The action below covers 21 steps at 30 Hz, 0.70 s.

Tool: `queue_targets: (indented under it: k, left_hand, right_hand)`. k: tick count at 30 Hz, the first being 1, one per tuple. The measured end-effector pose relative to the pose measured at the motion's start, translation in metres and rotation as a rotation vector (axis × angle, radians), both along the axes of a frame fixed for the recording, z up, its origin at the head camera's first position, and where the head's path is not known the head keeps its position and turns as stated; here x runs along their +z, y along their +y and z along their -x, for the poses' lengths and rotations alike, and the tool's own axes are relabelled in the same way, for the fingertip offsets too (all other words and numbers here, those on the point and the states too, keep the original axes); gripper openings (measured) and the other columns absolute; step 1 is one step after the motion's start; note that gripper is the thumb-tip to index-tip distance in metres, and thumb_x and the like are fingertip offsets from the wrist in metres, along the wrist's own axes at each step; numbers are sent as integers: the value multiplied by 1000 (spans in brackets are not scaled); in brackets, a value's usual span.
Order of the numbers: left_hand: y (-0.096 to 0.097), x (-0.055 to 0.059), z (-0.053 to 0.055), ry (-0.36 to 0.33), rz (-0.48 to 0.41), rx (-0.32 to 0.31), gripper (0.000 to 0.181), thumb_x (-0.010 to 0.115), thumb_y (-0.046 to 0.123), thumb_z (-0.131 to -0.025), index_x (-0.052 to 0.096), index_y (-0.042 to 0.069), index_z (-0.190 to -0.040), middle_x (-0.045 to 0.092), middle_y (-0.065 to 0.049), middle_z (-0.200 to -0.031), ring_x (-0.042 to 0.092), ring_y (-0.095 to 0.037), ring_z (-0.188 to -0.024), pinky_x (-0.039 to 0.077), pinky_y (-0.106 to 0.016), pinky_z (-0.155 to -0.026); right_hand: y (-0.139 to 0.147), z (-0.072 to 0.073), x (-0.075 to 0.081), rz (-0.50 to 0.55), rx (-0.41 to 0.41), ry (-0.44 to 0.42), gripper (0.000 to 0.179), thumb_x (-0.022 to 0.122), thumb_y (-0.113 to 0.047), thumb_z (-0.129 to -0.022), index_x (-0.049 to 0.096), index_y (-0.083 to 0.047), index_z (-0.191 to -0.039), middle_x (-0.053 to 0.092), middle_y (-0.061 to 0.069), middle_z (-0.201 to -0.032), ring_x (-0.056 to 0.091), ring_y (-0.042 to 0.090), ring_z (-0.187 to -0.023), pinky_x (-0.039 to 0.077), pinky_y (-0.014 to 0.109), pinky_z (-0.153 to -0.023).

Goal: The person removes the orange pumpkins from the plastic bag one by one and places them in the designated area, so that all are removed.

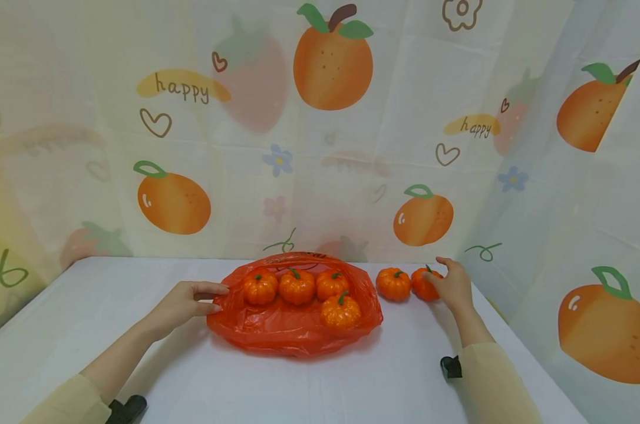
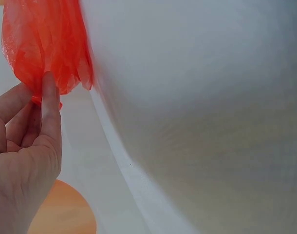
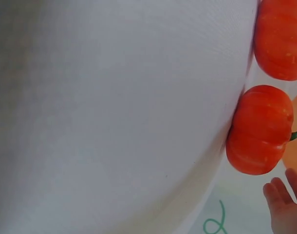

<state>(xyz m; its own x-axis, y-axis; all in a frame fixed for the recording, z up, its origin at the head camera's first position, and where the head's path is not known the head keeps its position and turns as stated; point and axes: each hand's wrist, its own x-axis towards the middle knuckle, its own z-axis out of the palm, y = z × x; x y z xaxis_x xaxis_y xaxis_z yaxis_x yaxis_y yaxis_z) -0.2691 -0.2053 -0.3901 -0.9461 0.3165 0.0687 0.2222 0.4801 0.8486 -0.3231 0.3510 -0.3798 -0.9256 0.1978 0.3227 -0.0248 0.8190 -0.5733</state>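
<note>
A red plastic bag (image 1: 293, 344) lies spread open on the white table, its mouth toward me. Several small orange pumpkins with green stems sit in it, one pumpkin (image 1: 340, 312) nearer the front than the row behind. My left hand (image 1: 184, 305) pinches the bag's left edge; in the left wrist view, a bunched bit of red plastic (image 2: 46, 73) shows between thumb and fingers. Outside the bag on the right stand two more pumpkins side by side. My right hand (image 1: 454, 285) is at the outer pumpkin (image 1: 425, 284), fingers spread beside it. In the right wrist view, that pumpkin (image 3: 260, 129) stands just above the fingertips.
The other loose pumpkin (image 1: 393, 285) stands between the bag and the outer one. Behind the white table (image 1: 193, 377) hangs a curtain (image 1: 341, 194) printed with fruit, and it continues along the right side. Dark straps show at both sleeves.
</note>
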Motion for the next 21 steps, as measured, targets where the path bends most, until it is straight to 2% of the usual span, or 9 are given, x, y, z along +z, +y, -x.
queue_targets:
  k: [11,21]
  left_hand:
    - [1,2,-1,1,2,-2,41,66,10,-90,62,-1,-130,60,-24,-136,57,-42,-126,60,-30,-87]
    - [1,3,-2,-12,-1,3,41,66,10,-90,62,-1,-130,59,-25,-137,57,-42,-126,60,-30,-87]
  right_hand:
    - [-5,-3,12,23,-23,26,57,66,-21,-93,47,5,-140,48,33,-140,45,48,-127,42,58,-110]
    - [-10,-6,19,3,-4,57,57,68,-23,-93,49,4,-139,51,32,-136,49,47,-124,46,57,-105]
